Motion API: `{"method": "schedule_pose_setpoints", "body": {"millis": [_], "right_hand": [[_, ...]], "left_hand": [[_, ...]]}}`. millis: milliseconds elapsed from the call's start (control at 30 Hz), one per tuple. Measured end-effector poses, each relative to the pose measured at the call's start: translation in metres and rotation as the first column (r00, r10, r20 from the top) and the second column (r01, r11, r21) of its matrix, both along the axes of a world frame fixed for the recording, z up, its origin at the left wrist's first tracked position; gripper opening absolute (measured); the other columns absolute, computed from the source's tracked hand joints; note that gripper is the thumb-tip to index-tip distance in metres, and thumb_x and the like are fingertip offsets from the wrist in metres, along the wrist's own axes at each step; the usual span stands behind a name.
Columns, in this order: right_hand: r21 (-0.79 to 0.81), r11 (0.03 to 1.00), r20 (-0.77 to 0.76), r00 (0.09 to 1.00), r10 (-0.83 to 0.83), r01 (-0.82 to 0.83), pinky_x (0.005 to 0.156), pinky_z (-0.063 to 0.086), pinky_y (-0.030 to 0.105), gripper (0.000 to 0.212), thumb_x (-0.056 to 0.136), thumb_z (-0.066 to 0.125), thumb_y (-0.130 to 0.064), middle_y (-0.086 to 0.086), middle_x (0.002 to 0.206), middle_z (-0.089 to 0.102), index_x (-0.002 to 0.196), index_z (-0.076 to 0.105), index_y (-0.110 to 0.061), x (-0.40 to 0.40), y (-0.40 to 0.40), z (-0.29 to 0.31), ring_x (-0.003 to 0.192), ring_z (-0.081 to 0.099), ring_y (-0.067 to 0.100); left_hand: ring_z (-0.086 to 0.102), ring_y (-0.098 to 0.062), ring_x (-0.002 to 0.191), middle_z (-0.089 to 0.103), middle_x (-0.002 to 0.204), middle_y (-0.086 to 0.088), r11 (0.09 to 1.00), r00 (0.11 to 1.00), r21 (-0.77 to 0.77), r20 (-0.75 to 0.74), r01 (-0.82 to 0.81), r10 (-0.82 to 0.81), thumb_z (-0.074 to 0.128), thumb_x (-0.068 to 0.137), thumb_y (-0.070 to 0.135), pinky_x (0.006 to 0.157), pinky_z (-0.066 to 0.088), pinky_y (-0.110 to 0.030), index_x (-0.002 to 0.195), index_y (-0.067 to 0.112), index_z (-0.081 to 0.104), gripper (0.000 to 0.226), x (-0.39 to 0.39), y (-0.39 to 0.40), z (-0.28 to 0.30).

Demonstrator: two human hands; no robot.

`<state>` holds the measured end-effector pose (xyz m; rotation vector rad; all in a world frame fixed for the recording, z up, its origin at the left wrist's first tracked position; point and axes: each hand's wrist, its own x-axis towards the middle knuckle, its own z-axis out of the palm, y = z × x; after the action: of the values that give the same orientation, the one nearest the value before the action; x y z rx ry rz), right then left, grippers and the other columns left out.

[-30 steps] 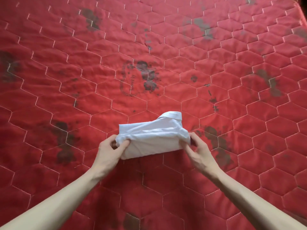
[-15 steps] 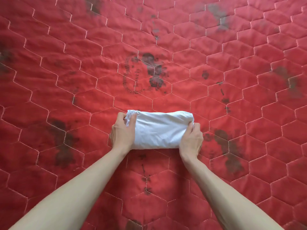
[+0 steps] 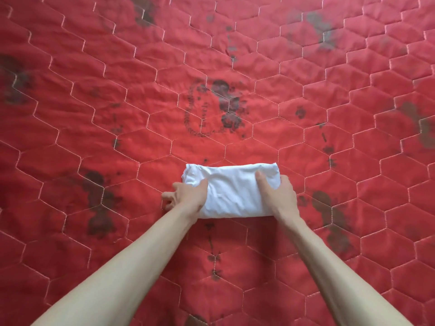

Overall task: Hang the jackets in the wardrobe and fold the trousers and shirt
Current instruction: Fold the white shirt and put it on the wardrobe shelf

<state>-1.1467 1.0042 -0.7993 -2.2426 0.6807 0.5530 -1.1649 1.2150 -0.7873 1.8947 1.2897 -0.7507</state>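
The shirt (image 3: 235, 191), folded into a small white bundle, lies on the red quilt (image 3: 117, 90) between both hands. The left hand (image 3: 188, 196) grips its left end, thumb on top, fingers curled beside and under the edge. The right hand (image 3: 280, 194) clasps the right end, thumb pressed on the cloth, fingers wrapped round the far side. It looks light, soft and limp, likely to unfold if lifted by one end; better to take it from beneath at both ends.
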Motion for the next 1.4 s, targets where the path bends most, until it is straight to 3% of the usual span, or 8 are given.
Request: {"method": "schedule_pose_setpoints", "body": {"millis": [200,333,467,600,767,900,1167,1400], "right_hand": [[0.348,0.935,0.118,0.993,0.023,-0.063,0.094,0.057,0.041,0.028,0.095,0.072,-0.044,-0.006,0.112,0.074,0.116,0.069,-0.025,-0.002,-0.019,0.007,0.106,0.071,0.017],[0.478,0.878,0.166,0.984,-0.057,-0.03,0.094,0.058,0.045,0.04,0.086,0.077,-0.048,0.0,0.114,0.076,0.116,0.07,-0.022,-0.013,-0.011,0.035,0.106,0.072,0.019],[0.539,0.841,0.195,0.979,-0.064,-0.053,0.095,0.058,0.047,0.047,0.08,0.078,-0.051,0.0,0.115,0.076,0.117,0.071,-0.024,-0.026,-0.011,0.088,0.111,0.072,0.024],[0.584,0.808,0.198,0.978,-0.057,-0.072,0.093,0.058,0.047,0.034,0.089,0.08,-0.04,0.002,0.113,0.077,0.117,0.071,-0.023,-0.045,-0.019,0.165,0.101,0.073,0.018],[0.515,0.847,0.299,0.954,-0.033,-0.132,0.08,0.058,0.037,0.044,0.096,0.06,-0.061,0.003,0.109,0.077,0.114,0.072,-0.023,-0.073,-0.022,0.295,0.093,0.07,0.012],[0.516,0.844,0.339,0.94,-0.04,-0.15,0.076,0.057,0.041,0.045,0.106,0.044,-0.06,-0.001,0.102,0.076,0.107,0.075,-0.027,-0.102,-0.019,0.401,0.087,0.07,0.013],[0.478,0.807,0.426,0.895,0.133,-0.347,0.074,0.058,0.042,0.055,0.1,0.044,-0.069,0.004,0.096,0.076,0.101,0.076,-0.025,-0.181,0.011,0.536,0.081,0.068,0.011],[0.503,0.674,0.466,0.827,0.316,-0.541,0.065,0.047,0.031,0.054,0.105,0.048,-0.057,0.0,0.082,0.066,0.094,0.073,-0.01,-0.263,0.102,0.59,0.071,0.057,0.01]], "left_hand": [[0.076,-0.026,0.091,0.074,0.112,-0.011,0.897,0.957,-0.415,0.161,-0.155,0.24,0.085,0.071,0.042,0.063,0.059,-0.03,0.127,0.004,0.06,0.072,-0.012,0.035,-0.006],[0.077,-0.023,0.091,0.08,0.106,-0.01,0.698,0.91,-0.69,0.141,-0.191,0.389,0.082,0.086,0.022,0.076,0.063,-0.035,0.12,0.007,0.071,0.04,-0.029,0.054,0.03],[0.074,-0.026,0.103,0.076,0.119,-0.012,0.539,0.883,-0.823,0.107,-0.18,0.457,0.086,0.079,0.019,0.1,0.058,-0.044,0.126,0.009,0.07,0.051,-0.054,0.059,0.073],[0.071,-0.025,0.09,0.075,0.075,-0.014,0.574,0.875,-0.814,0.209,-0.091,0.436,0.087,0.077,0.027,0.1,0.054,-0.042,0.102,0.006,0.077,0.034,-0.079,0.051,0.144],[0.07,-0.031,0.102,0.072,0.125,-0.018,0.645,0.785,-0.764,0.378,-0.035,0.49,0.084,0.083,0.03,0.094,0.056,-0.048,0.131,0.011,0.067,0.055,-0.116,0.032,0.263],[0.071,-0.021,0.074,0.076,0.091,-0.005,0.759,0.625,-0.651,0.582,-0.025,0.52,0.07,0.097,0.046,0.064,0.054,-0.031,0.116,0.013,0.07,0.037,-0.16,0.019,0.36],[0.072,-0.027,0.098,0.076,0.104,-0.005,0.85,0.354,-0.479,0.772,-0.22,0.527,0.072,0.095,0.046,0.08,0.06,-0.042,0.11,0.015,0.073,0.034,-0.291,0.023,0.496],[0.075,-0.031,0.107,0.078,0.113,-0.01,0.758,0.183,-0.453,0.79,-0.468,0.585,0.067,0.101,0.037,0.098,0.057,-0.059,0.115,0.014,0.075,0.028,-0.435,0.058,0.56]]}}
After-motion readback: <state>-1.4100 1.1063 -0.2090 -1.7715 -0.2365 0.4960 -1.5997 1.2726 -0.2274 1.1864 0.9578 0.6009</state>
